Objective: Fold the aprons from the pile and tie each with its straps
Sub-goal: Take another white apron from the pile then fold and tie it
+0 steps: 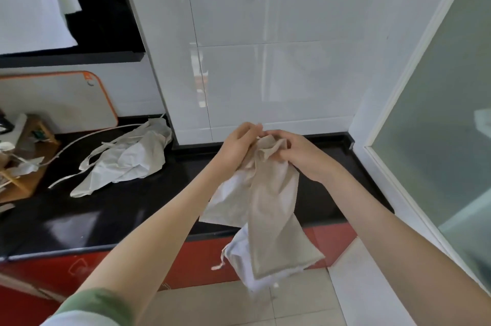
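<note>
Just below our curled fingers hangs the beige apron (pixel 273 208), its bunched top pinched by left hand (pixel 237 146) and right hand (pixel 301 157). We'd best slide the fingers apart along the hem to find both corners; the pile (pixel 125 161) lies well left of them.

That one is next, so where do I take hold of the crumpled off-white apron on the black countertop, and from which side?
Probably pinch the crumpled off-white apron at its raised, bunched far-right end, coming from the right and above: its loose straps trail leftward toward the wooden rack, so that side risks snagging.
</note>
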Available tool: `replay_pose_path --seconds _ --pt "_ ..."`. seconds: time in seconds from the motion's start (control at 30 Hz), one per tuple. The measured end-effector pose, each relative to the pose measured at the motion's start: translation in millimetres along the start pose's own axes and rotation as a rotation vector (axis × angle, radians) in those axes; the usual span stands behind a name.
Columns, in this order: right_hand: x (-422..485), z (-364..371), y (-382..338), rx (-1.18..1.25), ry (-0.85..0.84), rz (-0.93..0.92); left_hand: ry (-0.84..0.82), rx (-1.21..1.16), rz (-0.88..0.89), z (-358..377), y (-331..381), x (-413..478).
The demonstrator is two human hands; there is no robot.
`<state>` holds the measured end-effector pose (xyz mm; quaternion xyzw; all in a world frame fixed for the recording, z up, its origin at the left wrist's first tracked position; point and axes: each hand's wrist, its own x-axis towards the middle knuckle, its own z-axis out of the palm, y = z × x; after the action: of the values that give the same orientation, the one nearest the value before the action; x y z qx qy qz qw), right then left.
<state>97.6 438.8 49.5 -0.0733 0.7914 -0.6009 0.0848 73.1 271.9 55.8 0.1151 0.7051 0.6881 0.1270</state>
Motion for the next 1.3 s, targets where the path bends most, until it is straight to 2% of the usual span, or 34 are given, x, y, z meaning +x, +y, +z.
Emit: replay_pose_path --seconds 0.03,0.07,0.1,0.2,0.23,0.27,0.33,0.37,0.43,0.47,0.57,0.7,0.77,0.87,0.93,1.0,1.17,1.23,1.3 --pt "-1.0 -10.1 6.4 0.074 0.013 0.017 -0.047 -0.110 0.027 -6.0 -4.4 -3.3" --pt "-3.3 -19.3 12.9 0.150 0.039 0.034 -0.101 -0.102 0.032 -12.3 -13.3 -3.7" --pt "-7.0 -27.6 19.2 0.224 0.064 0.044 -0.172 0.003 0.013 -15.6 -20.1 -4.5" --pt "-15.8 -45.3 35.4 0.414 0.082 0.062 -0.371 0.593 -0.153 -18.3 -47.1 -5.1" --pt "-18.7 -51.7 40.9 0.463 0.101 0.075 -0.348 0.731 -0.167 -16.6 -56.0 -3.2" --pt "-21.5 -56.6 46.5 0.491 0.121 0.093 -0.275 0.773 -0.159 -14.4 -61.8 -2.1" --pt "-27.9 -64.2 55.5 0.408 0.163 0.142 -0.139 0.624 -0.166 -5.4 -63.0 -0.7" --pt "-30.4 -65.0 58.0 0.269 0.178 0.172 -0.099 0.556 -0.169 -0.9 -59.1 -0.3" --pt "-39.8 -61.6 63.0 -0.004 0.210 0.240 -0.099 0.557 -0.164 13.2 -50.5 -1.5" --pt "-43.6 -59.2 67.1 -0.064 0.207 0.272 -0.121 0.608 -0.157 20.1 -47.5 -3.1" --pt "-42.9 -49.1 78.8 -0.075 0.073 0.361 -0.127 0.708 -0.105 31.1 -41.0 -7.4" --pt "-34.0 -28.4 84.1 0.061 -0.067 0.438 0.018 0.731 -0.075 24.2 -41.2 -13.6" --pt "-30.3 -17.8 81.9 0.081 -0.070 0.420 0.051 0.779 -0.088 18.7 -41.0 -18.7" --pt "-23.0 -7.4 82.0 -0.145 0.051 0.343 0.106 0.845 -0.186 5.9 -47.9 -25.3" --pt "-23.2 -2.4 79.1 -0.176 0.111 0.285 0.107 0.886 -0.276 -0.5 -53.7 -29.2" --pt "-28.2 -2.3 73.4 -0.158 0.098 0.300 0.091 0.898 -0.316 -3.7 -58.5 -32.4" --pt "-39.4 3.1 67.2 -0.064 -0.155 0.392 0.022 0.845 -0.277 13.8 -57.3 -34.5" --pt "-42.0 15.2 63.4 -0.205 -0.205 0.340 -0.023 0.833 -0.259 28.7 -55.6 -32.6" --pt "-46.1 20.8 61.3 -0.460 -0.137 0.313 -0.065 0.842 -0.224 42.5 -55.2 -29.7"
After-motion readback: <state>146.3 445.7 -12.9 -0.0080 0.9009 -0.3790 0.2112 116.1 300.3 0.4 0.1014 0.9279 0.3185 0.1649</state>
